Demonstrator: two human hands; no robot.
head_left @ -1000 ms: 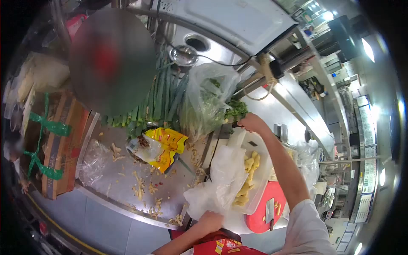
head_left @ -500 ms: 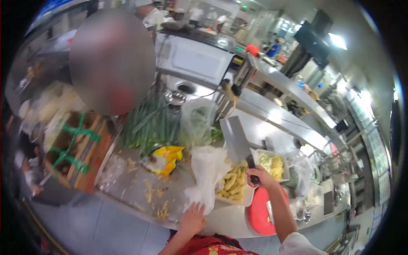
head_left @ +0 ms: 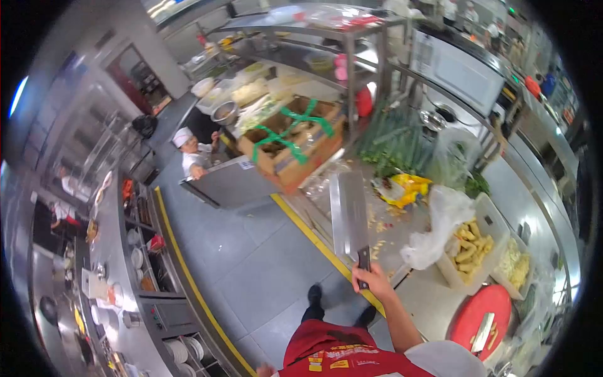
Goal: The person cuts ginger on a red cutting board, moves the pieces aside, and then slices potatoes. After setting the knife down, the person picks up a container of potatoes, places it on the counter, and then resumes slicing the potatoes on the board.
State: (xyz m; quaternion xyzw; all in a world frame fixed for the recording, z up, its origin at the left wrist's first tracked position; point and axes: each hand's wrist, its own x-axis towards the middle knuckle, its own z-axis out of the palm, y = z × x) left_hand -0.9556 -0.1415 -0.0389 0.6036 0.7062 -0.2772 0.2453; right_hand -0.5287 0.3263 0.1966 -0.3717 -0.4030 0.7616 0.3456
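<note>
My right hand (head_left: 374, 281) grips a large cleaver (head_left: 350, 217) by its dark handle, the broad blade pointing up across the counter edge. Only a small, blurred part of my left hand (head_left: 266, 371) shows at the bottom edge, beside the red apron (head_left: 333, 352). Nearest the cleaver on the counter lie yellow scraps and a crumpled white plastic bag (head_left: 433, 235). Right of the bag, a white bin (head_left: 452, 271) holds peeled yellowish pieces, possibly ginger. A second white tub (head_left: 521, 290) holds finely cut pale yellow shreds. Another blade (head_left: 482, 333) rests on a round red cutting board (head_left: 461, 320).
Leafy green stalks (head_left: 396, 141) and a yellow packet (head_left: 408, 190) lie farther back. A cardboard box (head_left: 286, 169) with green tape stands at the counter's end. Beyond it, a person (head_left: 195, 154) in white is near an open metal door (head_left: 229, 182). Shelving (head_left: 154, 314) lines the aisle's left.
The view has swung left, showing the aisle. My left hand has left the white bag and dropped to the bottom edge. My right hand has carried the cleaver left, away from the bins.
</note>
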